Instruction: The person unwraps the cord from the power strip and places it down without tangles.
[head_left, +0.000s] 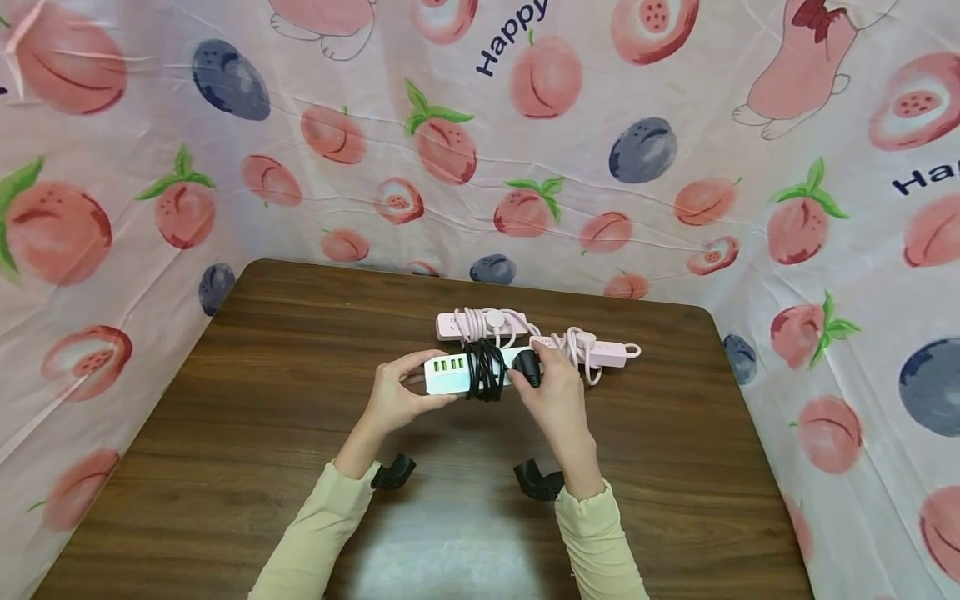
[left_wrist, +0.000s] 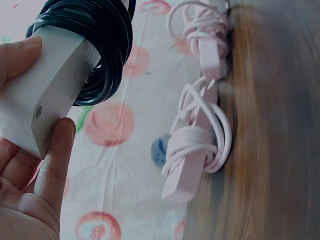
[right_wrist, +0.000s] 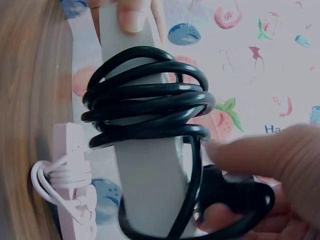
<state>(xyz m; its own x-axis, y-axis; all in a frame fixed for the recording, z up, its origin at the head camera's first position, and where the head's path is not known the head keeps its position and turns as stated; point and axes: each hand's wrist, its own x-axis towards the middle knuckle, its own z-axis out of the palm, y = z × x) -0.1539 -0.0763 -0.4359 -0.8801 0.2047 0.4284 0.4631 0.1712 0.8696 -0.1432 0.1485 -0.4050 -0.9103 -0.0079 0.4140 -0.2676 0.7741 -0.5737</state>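
Backdrop: fruit-print cloth (head_left: 577, 108) around a brown wooden table (head_left: 277, 392). Item: 1 white power strip (head_left: 447, 379) with 4 green slots, held above the table near 2 pink strips (head_left: 611, 356); black cord (head_left: 486, 372) wound about its middle. Left hand (head_left: 395, 390): thumb and fingers gripping the slotted end. Right hand (head_left: 558, 393): thumb and fingers pinching the black plug (head_left: 528, 367). Handling: best steadied by the left, plug eased gently, coils kept snug.
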